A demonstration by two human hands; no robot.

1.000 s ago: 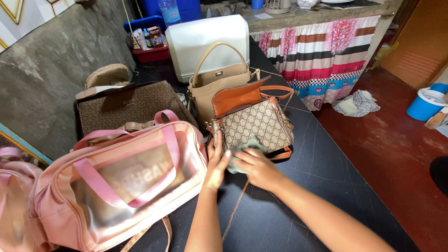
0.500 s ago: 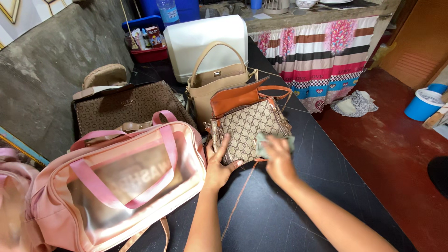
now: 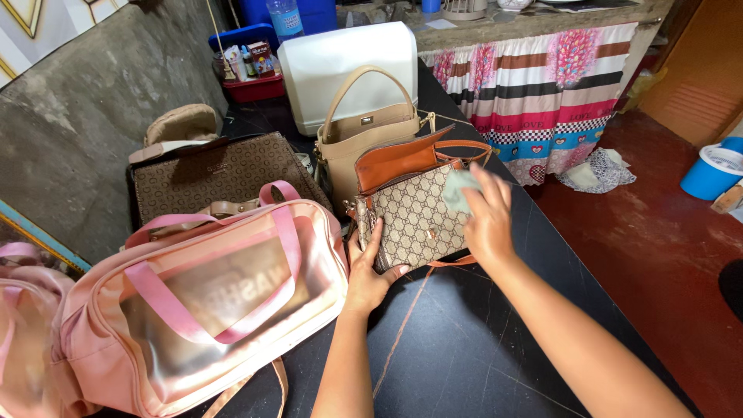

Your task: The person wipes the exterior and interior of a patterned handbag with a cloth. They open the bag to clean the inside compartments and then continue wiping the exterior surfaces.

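Left hand [image 3: 370,267] fingers spread, bracing bag [image 3: 414,217] upright; right hand [image 3: 486,220] fingers pinching cloth [image 3: 457,190] flat against bag front.

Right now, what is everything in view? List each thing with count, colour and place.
patterned handbag: 1, beige with orange flap, table centre
cloth: 1, grey-green, pressed on the patterned handbag
tan handbag: 1, behind it
brown bag: 1, left rear
pink bag: 1, front left
white box: 1, far end
red tray: 1, far left, holding small items
table: 1, black
striped curtain: 1, right rear
blue bucket: 1, floor, right
left hand: steadies the patterned handbag
right hand: holds the cloth
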